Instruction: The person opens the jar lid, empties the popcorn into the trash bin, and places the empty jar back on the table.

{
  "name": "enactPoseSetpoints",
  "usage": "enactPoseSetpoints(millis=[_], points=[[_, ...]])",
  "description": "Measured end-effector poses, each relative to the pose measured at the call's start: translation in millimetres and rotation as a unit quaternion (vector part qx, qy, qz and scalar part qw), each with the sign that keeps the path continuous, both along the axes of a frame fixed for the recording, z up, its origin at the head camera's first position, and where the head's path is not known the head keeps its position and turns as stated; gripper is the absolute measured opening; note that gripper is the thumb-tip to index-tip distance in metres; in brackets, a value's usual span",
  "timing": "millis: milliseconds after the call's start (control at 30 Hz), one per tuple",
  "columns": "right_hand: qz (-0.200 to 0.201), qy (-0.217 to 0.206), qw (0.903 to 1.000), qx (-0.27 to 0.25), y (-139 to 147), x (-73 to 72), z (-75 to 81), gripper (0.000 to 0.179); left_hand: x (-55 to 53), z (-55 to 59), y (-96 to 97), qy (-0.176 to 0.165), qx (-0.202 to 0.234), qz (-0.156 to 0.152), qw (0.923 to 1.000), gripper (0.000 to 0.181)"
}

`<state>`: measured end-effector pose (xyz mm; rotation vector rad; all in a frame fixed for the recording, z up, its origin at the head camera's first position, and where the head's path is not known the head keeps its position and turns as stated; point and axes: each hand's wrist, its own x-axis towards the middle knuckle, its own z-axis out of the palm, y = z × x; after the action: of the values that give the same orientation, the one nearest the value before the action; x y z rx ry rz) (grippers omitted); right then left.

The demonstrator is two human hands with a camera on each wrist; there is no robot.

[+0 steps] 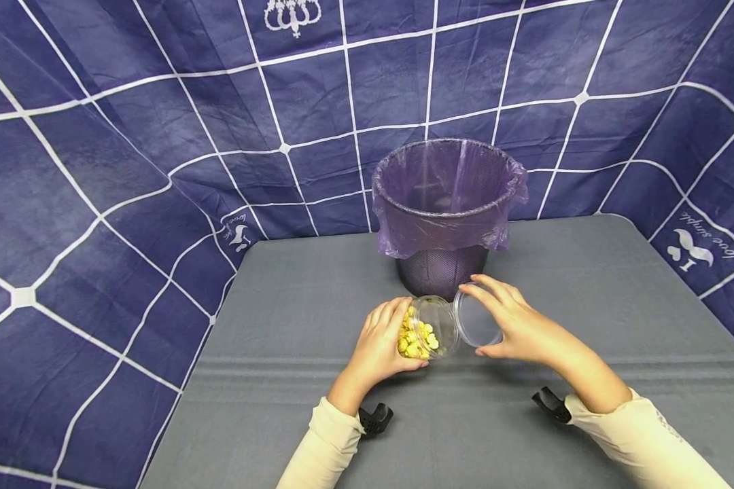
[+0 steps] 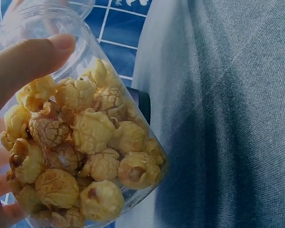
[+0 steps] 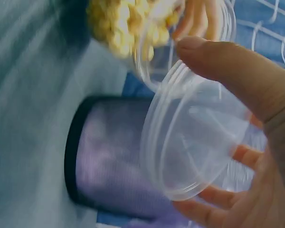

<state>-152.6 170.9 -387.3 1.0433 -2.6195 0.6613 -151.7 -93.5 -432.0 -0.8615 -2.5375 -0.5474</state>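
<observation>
My left hand (image 1: 379,343) grips a clear plastic jar (image 1: 443,326) that is tilted with its mouth toward the right. Yellow caramel popcorn (image 2: 92,130) fills the lower part of the jar, seen close in the left wrist view, where the thumb lies across the wall near the neck. Between thumb and fingers my right hand (image 1: 520,329) holds a round translucent lid (image 3: 199,137) by its edge. The lid is off the jar and stands upright right beside its open mouth.
A black mesh waste bin (image 1: 443,268) lined with a purple plastic bag (image 1: 446,231) stands just beyond both hands. Grey cloth (image 1: 293,305) covers the table. A blue curtain with white lines (image 1: 318,102) hangs behind and at the sides.
</observation>
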Motion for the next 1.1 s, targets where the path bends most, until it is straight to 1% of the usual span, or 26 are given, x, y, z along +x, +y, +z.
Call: enactPoseSetpoints(millis=[167, 267, 400, 600, 700, 800, 967, 1100], points=[[-0.065, -0.057, 0.9962, 0.009, 25.6, -0.8, -4.2, 0.101, 1.3, -1.7, 0.0, 0.008, -0.003, 0.001, 1.0000, 0.102], [-0.101, -0.104, 0.9890, 0.029, 38.9, 1.1, -8.9, 0.100, 1.7, -2.6, -0.4, 0.011, -0.004, 0.003, 0.9999, 0.102], [-0.134, -0.157, 0.9762, 0.066, 52.1, 3.8, -18.0, 0.098, 1.9, -3.1, -1.1, 0.015, -0.005, 0.005, 0.9999, 0.102], [-0.161, -0.224, 0.9568, 0.093, 61.5, 7.0, -42.0, 0.098, 0.9, -4.1, -1.7, 0.016, -0.010, 0.006, 0.9998, 0.102], [-0.170, -0.246, 0.9494, 0.097, 63.5, 9.0, -53.3, 0.098, 0.3, -4.8, -1.8, 0.018, -0.013, 0.007, 0.9997, 0.102], [-0.175, -0.252, 0.9467, 0.099, 64.2, 10.7, -59.9, 0.097, -0.1, -5.0, -1.7, 0.019, -0.014, 0.011, 0.9997, 0.103], [-0.177, -0.246, 0.9469, 0.108, 63.8, 9.9, -66.1, 0.096, 0.0, -5.3, -2.3, 0.017, -0.015, 0.013, 0.9997, 0.103], [-0.171, -0.274, 0.9408, 0.103, 64.2, 8.1, -65.5, 0.104, -0.2, -5.7, -3.0, 0.018, -0.014, 0.012, 0.9997, 0.103]])
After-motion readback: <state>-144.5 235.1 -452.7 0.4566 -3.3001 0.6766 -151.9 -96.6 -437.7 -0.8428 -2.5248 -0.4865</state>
